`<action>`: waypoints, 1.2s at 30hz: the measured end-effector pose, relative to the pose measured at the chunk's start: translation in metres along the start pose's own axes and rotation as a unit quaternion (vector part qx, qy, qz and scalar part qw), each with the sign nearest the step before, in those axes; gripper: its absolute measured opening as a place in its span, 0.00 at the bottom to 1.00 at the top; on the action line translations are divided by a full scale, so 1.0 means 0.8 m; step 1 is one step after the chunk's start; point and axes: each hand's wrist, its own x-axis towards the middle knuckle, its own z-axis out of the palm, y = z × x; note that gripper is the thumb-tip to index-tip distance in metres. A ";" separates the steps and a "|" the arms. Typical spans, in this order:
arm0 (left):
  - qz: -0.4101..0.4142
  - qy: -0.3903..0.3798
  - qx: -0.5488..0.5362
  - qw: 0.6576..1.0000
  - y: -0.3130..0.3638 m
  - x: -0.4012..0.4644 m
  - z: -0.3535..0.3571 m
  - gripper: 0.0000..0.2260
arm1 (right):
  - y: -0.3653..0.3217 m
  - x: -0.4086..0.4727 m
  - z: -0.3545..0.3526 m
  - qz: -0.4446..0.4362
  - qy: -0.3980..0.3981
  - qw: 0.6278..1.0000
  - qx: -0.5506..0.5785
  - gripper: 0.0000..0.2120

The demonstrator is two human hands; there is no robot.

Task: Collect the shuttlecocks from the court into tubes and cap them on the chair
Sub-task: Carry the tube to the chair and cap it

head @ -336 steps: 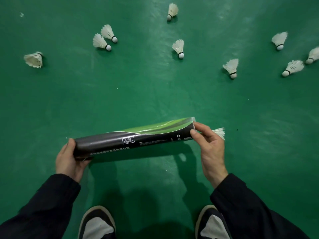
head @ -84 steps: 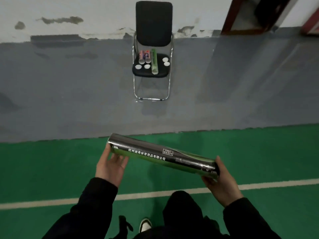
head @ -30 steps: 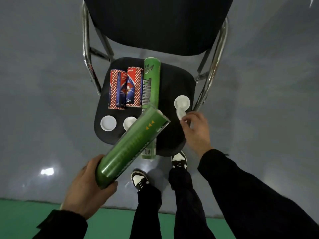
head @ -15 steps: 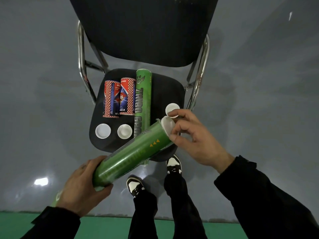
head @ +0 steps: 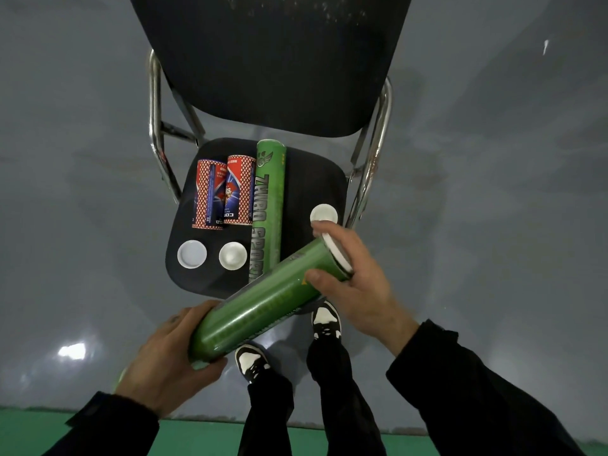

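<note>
I hold a green shuttlecock tube (head: 263, 304) slanted over the front of the black chair seat (head: 302, 179). My left hand (head: 167, 360) grips its lower end. My right hand (head: 355, 281) wraps round the upper end, palm over a white cap (head: 335, 253) that sits on the tube's mouth, thumb on the tube's side. On the seat lie a second green tube (head: 268, 205), two short red-and-blue tubes (head: 223, 192), and three loose white caps: two at the front left (head: 192, 254), (head: 233, 256), one at the right edge (head: 323, 214).
The chair has a black backrest (head: 273, 54) and chrome frame (head: 375, 139), standing on grey floor. My two feet in black-and-white shoes (head: 324, 319) are just in front of the seat. A green court strip (head: 197, 436) runs along the bottom.
My right hand has pushed the white cap onto the tube's upper end and closed round it. The view has moved slightly closer to the chair.
</note>
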 end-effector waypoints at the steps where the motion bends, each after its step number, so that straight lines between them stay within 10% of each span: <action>1: 0.009 0.000 0.008 1.000 0.000 0.000 0.000 0.35 | 0.003 0.000 -0.001 0.013 0.018 1.000 0.008 0.24; 7: -0.147 0.161 -0.017 0.976 -0.055 -0.003 -0.020 0.33 | 0.001 0.001 -0.015 0.047 0.159 0.979 0.117 0.16; 12: -0.287 0.236 -0.547 0.750 -0.073 -0.006 -0.008 0.13 | -0.005 0.006 -0.022 0.048 0.176 0.977 0.114 0.15; 16: -0.287 0.172 -0.639 0.693 -0.088 -0.006 -0.010 0.20 | -0.007 0.008 -0.015 0.046 0.155 0.981 0.104 0.16; 26: -0.363 0.180 -0.672 0.619 -0.119 -0.002 -0.012 0.08 | -0.005 0.008 -0.003 0.033 0.077 0.996 0.007 0.22; 32: -0.390 0.200 -0.700 0.563 -0.181 -0.033 0.001 0.31 | -0.008 0.002 0.001 0.064 0.031 0.997 0.036 0.27; 36: -0.357 0.201 -0.713 0.569 -0.142 -0.038 -0.004 0.07 | -0.007 0.008 0.002 0.093 0.026 0.995 0.022 0.26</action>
